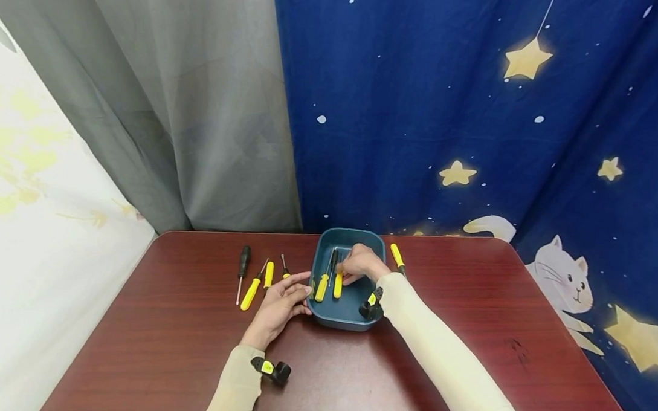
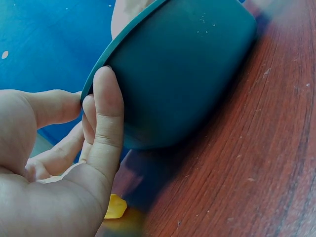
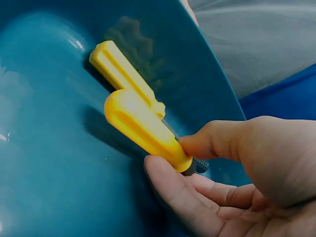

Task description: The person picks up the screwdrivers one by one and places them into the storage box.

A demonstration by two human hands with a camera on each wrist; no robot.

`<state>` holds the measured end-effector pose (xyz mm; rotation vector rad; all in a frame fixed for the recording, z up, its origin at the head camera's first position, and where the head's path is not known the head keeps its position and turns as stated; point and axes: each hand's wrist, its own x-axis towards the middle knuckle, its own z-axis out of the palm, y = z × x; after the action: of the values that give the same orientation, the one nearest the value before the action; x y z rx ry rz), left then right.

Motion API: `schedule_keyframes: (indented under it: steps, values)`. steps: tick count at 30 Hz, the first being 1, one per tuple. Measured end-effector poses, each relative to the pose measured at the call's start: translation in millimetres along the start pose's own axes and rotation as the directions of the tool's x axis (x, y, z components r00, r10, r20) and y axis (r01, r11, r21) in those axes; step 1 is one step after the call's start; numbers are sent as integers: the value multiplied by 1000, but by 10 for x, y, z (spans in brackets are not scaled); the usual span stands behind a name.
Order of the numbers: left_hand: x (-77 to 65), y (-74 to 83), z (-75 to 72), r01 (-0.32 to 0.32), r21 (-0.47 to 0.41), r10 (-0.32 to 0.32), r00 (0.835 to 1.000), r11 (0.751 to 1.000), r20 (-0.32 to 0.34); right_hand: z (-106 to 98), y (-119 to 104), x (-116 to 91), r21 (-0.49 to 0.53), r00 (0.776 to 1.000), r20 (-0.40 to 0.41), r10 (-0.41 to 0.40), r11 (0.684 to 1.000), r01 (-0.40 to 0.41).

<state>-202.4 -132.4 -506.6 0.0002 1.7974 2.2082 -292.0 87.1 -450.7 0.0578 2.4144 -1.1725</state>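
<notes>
A blue-green plastic bin (image 1: 341,323) stands on the table, seen from outside in the left wrist view. My left hand (image 1: 278,305) pinches its left rim between thumb and fingers. Inside the bin, my right hand (image 1: 362,263) pinches a yellow-handled screwdriver (image 3: 140,123) near the collar of its handle. The shaft of this screwdriver is hidden behind the fingers. Beside it in the bin lies another yellow-handled screwdriver (image 3: 121,71), and a black-handled screwdriver (image 1: 334,257) shows further back, near the right fingers.
Left of the bin lie a black-handled screwdriver (image 1: 244,260), a yellow-handled screwdriver (image 1: 250,295) and others partly behind my left hand. To the right, a yellow-and-black screwdriver (image 1: 397,255) lies close to the bin. A blue curtain (image 1: 381,137) hangs behind the table (image 1: 474,315).
</notes>
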Motion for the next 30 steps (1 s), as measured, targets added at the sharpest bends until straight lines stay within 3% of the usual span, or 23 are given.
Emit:
schedule_keyframes:
  steps: [30]
  values:
    - [-6, 1, 5, -1, 6, 1, 1000, 1000, -5, 116, -48, 61, -83, 999, 6, 37, 996, -36]
